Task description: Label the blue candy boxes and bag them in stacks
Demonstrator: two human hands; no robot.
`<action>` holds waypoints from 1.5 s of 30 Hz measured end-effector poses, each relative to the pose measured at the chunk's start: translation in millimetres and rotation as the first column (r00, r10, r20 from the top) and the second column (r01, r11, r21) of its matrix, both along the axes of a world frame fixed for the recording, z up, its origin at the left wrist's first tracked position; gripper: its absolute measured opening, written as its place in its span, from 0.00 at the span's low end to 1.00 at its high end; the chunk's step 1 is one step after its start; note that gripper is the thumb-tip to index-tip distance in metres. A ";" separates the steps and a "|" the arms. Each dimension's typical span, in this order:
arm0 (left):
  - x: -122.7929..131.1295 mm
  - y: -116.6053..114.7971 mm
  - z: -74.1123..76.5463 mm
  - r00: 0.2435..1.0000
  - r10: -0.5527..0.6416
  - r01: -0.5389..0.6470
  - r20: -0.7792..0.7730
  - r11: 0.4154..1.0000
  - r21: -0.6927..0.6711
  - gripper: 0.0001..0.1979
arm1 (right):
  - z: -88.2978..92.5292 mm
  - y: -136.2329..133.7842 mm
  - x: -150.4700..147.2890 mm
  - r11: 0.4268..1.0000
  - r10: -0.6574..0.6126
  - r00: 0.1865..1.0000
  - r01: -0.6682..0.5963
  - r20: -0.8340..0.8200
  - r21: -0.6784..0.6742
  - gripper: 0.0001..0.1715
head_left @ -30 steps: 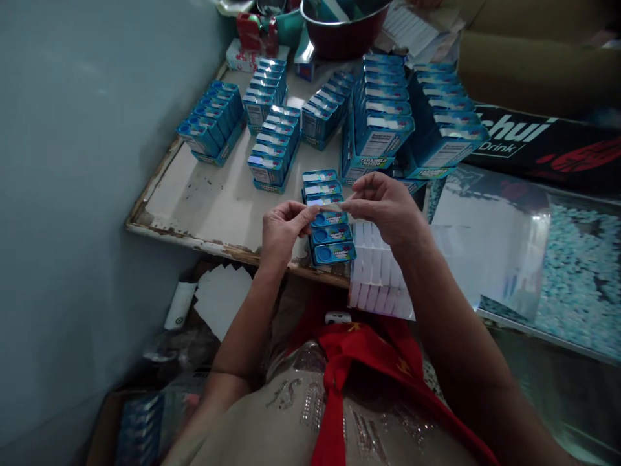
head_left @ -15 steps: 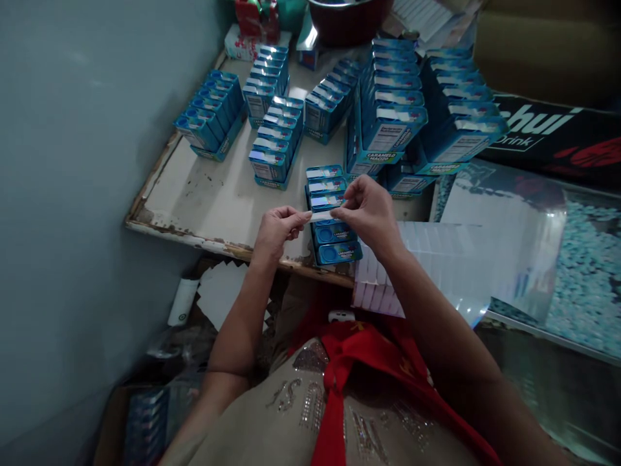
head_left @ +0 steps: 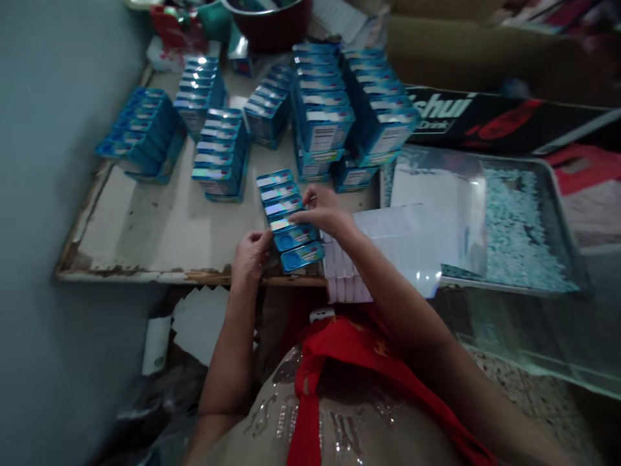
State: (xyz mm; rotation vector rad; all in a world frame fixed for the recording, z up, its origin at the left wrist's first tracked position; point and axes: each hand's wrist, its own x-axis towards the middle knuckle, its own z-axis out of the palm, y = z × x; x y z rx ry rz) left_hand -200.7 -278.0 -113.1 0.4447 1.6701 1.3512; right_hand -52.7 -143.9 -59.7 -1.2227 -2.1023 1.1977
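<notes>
From where I stand, the row of slim blue packets [head_left: 295, 257] sits near the front edge of the table, its six narrow tops stepping away from the person. Taking that row as the clock's centre, the left hand [head_left: 250, 255] is at eight o'clock, thumb and forefinger drawn together just beside it; whether they pinch anything I can't tell. The right hand [head_left: 323, 210] comes in at two o'clock, a fingertip on the white strip [head_left: 280, 224] across the third top from the front, the other fingers bent, their grip unclear.

I'd judge each packet light and stiff-walled, glossy enough to slide, with corners that could dent; the flat long sides look the best hold. The strip seems thin and limp (fiddly stuff, I'd guess), better taken by its ends. The two nearest tops show round blue discs instead of a strip.

The tabletop [head_left: 145, 226] is smooth and pale, its wooden edge chipped and splintery. At three o'clock lies a ribbed white sheet [head_left: 412, 226] with a plasticky sheen, and beyond it a shallow tray [head_left: 509, 288] with mottled turquoise inside. Tall blue stacks [head_left: 327, 136] stand at one o'clock; at twelve, a rounded dark-red bowl [head_left: 272, 33].
</notes>
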 end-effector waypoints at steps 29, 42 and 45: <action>205.0 167.1 55.4 0.442 -0.429 0.587 -0.787 0.802 -0.107 0.06 | -14.7 26.2 233.1 0.718 -0.363 0.892 0.083 0.269 0.692 0.25; 191.2 180.3 53.7 0.653 -0.526 0.620 -0.545 0.785 -0.014 0.06 | -38.2 26.3 244.2 0.739 -0.172 0.930 -0.095 0.324 0.667 0.29; 195.1 180.4 57.4 0.617 -0.516 0.625 -0.594 0.780 -0.028 0.06 | -33.8 24.3 250.4 0.739 -0.189 0.936 -0.063 0.297 0.670 0.24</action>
